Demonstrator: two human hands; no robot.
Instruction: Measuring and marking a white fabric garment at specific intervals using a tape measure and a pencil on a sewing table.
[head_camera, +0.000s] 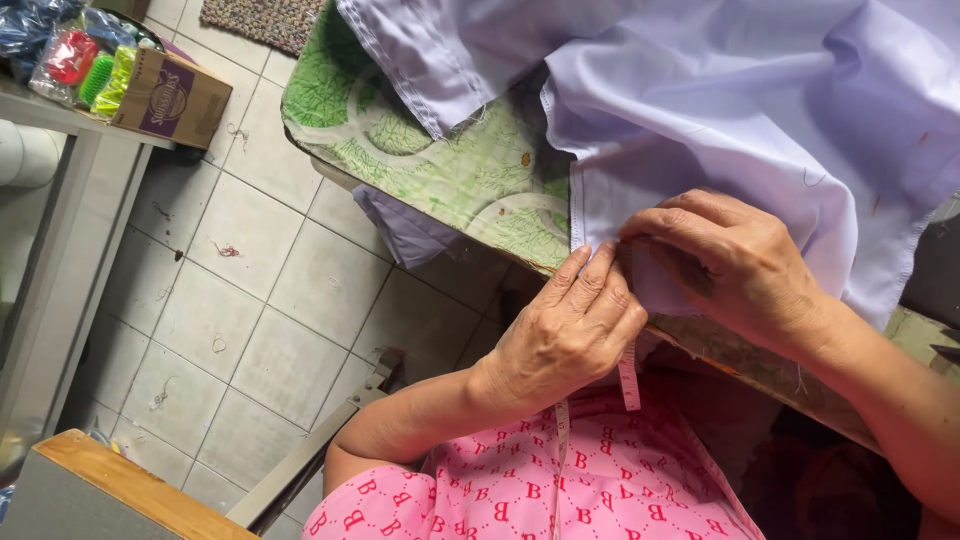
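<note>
Both hands together at the table (440, 180) edge | left hand (570, 335) and right hand (735, 265) pinch the lilac cloth (760, 110) hem flat | tape measure (629, 380) hangs below.

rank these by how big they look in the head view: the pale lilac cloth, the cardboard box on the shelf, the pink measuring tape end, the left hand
1. pale lilac cloth
2. left hand, though it sits nearer the camera
3. cardboard box, farther away, so true size is unsure
4. measuring tape, only a short strip shows
</note>
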